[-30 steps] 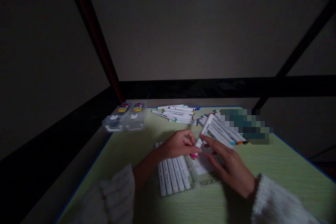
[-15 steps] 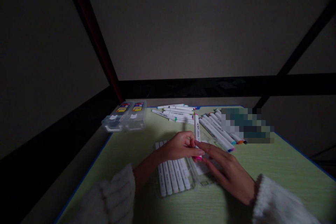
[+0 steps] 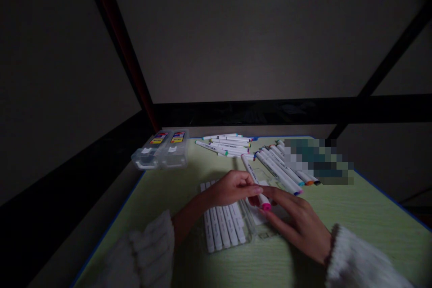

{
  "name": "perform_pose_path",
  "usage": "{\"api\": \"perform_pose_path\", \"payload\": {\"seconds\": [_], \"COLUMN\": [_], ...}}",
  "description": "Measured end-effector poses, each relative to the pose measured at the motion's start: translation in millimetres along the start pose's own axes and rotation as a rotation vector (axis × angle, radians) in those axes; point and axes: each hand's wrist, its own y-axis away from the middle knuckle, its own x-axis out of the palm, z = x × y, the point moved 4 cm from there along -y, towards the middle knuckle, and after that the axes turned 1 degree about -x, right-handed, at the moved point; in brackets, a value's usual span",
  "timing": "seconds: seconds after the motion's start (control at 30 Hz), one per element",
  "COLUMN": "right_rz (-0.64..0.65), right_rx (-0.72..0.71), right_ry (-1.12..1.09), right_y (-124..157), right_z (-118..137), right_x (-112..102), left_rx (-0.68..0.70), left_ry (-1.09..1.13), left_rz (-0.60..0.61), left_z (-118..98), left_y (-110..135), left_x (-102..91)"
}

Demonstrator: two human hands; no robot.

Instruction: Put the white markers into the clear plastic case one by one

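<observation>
Both my hands meet at the middle of a pale green table (image 3: 354, 216). My left hand (image 3: 229, 187) pinches a white marker with a pink cap (image 3: 255, 183), which lies tilted with the pink end toward me. My right hand (image 3: 297, 225) has its fingers stretched out, the tips touching the pink end. Under the hands sits an open clear plastic case (image 3: 224, 225) holding several white markers side by side.
Two heaps of loose white markers lie at the back, one at the centre (image 3: 227, 145) and one to the right (image 3: 283, 166). A shut clear case with colourful labels (image 3: 162, 149) overhangs the table's back left corner. A blurred patch covers the back right.
The pink-capped marker has swung from leaning right, through upright, to leaning left and lower over the case. My right hand has drawn slightly back toward me.
</observation>
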Motion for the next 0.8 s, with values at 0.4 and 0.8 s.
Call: {"api": "perform_pose_path", "payload": {"seconds": [0.4, 0.8], "right_rz": [0.010, 0.066], "right_rx": [-0.085, -0.174], "right_ry": [0.093, 0.136], "right_y": [0, 4], "right_z": [2, 4], "right_x": [-1, 2], "left_rx": [-0.013, 0.062], "left_ry": [-0.027, -0.039], "left_rz": [-0.064, -0.458], "left_z": [3, 3], "left_y": [-2, -6], "left_x": [-4.4, -31.4]}}
